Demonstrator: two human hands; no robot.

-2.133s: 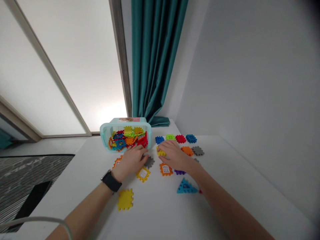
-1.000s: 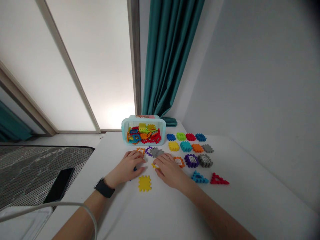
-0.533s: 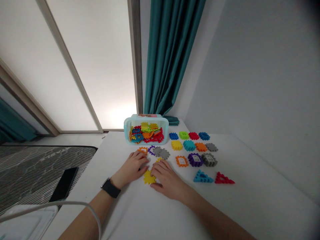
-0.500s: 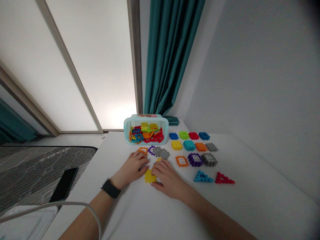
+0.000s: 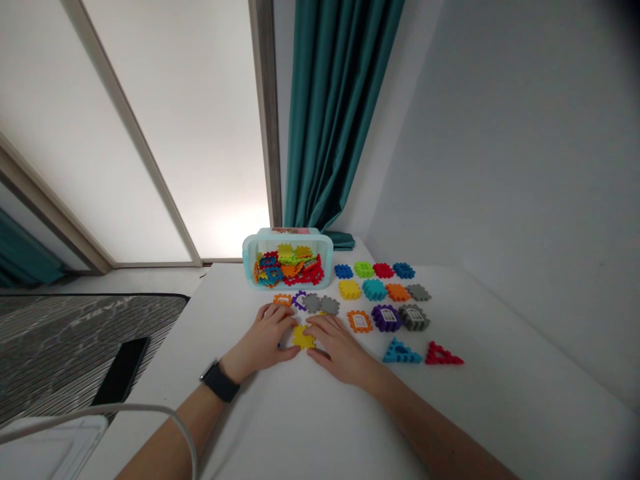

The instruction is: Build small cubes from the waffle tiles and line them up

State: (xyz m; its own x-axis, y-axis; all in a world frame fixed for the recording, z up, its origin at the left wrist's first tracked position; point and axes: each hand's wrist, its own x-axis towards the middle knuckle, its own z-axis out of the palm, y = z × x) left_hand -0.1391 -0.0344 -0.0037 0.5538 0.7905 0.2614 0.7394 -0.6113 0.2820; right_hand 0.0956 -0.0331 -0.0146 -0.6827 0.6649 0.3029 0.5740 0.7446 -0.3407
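Note:
A yellow notched square tile (image 5: pixel 303 337) lies on the white table between my two hands. My left hand (image 5: pixel 267 339), wearing a black watch, has its thumb and fingertips at the tile's left edge. On the opposite edge, the thumb and fingers of my right hand (image 5: pixel 343 350) close round the tile. Just beyond the hands are an orange tile (image 5: pixel 283 300), a purple tile (image 5: pixel 299 301) and grey tiles (image 5: pixel 329 305). A bit of yellow shows past my right fingers, mostly hidden by them.
A light-blue tub (image 5: pixel 289 238) of mixed tiles lies at the back. To the right are rows of stacked tiles, among them a purple stack (image 5: pixel 387 318), plus blue triangles (image 5: pixel 401 351) and red triangles (image 5: pixel 443 354). A white cable (image 5: pixel 150 407) crosses the lower left.
The yellow tile has slid slightly away from me, with my right hand moving along beside it. My left thumb has come to the tile's near-left edge. The whole view has shifted a little.

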